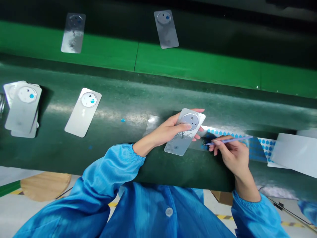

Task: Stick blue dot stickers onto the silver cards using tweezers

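Note:
My left hand is closed around a silver phone back cover, its thumb lying on the octagonal camera area near the top. No blue dot shows on that camera area. In my right hand are slim purple tweezers, pinched between thumb and fingers, their tip pointing left just beside the cover. Beneath the tweezers lies a sheet of small blue stickers, set in rows and partly hidden by my right hand. Its left part reaches behind the held cover.
One back cover with a blue dot lies to the left, and a stack of covers sits farther left. On the green strip beyond are two more covers, one left, one right. White paper rests at the right.

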The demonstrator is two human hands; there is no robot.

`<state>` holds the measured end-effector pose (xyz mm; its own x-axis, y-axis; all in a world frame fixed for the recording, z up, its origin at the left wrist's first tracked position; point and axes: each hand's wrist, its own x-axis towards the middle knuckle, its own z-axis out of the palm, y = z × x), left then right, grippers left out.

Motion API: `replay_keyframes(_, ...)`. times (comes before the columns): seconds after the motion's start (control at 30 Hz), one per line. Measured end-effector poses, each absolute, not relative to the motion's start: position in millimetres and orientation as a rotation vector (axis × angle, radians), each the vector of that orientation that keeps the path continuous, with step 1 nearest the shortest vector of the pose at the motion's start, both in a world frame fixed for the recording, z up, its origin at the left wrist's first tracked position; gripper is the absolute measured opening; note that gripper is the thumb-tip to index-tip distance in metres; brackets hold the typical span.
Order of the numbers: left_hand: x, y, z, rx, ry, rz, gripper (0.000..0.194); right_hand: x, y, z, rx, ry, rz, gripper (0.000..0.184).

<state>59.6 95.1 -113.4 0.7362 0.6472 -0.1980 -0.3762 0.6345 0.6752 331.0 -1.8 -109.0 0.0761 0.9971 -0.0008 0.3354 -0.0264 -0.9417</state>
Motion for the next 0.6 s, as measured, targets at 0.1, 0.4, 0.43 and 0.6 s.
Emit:
replay_keyframes(0.1,60.3,93.1,-109.7,0.673,0.493,0.623,0.078,328.5,0.0,-103.6,-1.458,-1.286,1.021,0.035)
replay_keyframes(0.4,60.9,87.4,-102.4,0.772,0.562,0.608,0.074,274.6,48.7,-73.6,-1.299,-1.108,0.894,0.044)
replay_keyframes(0.43,60.9,87.1,-102.5,0.782,0.568,0.602,0.075,270.3,53.0,-72.0,-1.297,-1.129,0.906,0.045)
replay_keyframes(0.6,62.4,85.5,-106.0,0.787,0.547,0.605,0.075,265.1,56.2,-71.4,-1.281,-1.198,0.959,0.04)
